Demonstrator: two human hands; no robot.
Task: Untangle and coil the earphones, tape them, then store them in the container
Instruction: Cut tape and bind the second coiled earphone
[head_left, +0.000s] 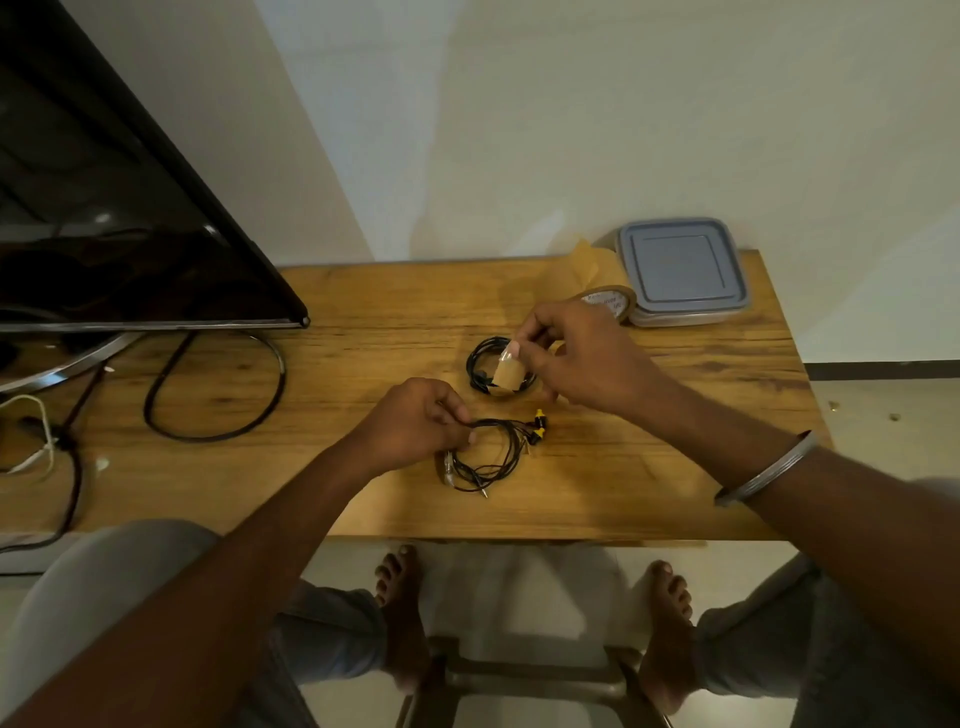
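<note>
As the left grip (421, 421) pinches one side of a coiled pair of black earphones with yellow buds (498, 452), and the right grip (566, 353) pinches a short piece of brown tape (508, 371) by its upper edge, I judge that the taping step is in hand. This coil lies on the wooden surface (363, 312), just to the right of the left grip and nearer to the person than the right grip. The tape piece hangs from the right fingertips, in front of a second black earphone coil (480, 358) that lies just left of the right grip. Whether the tape already touches that coil I cannot tell. The next move, I think, calls for bringing the sticky side to the bundled strands and folding it round them while the left grip holds the loops together. Both forearms reach forward over the surface edge, and the right wrist, which carries a metal bangle (763, 467), bends inward. The tape roll (608, 301) and the closed container with a grey lid (680, 270) stand beyond the right grip.
</note>
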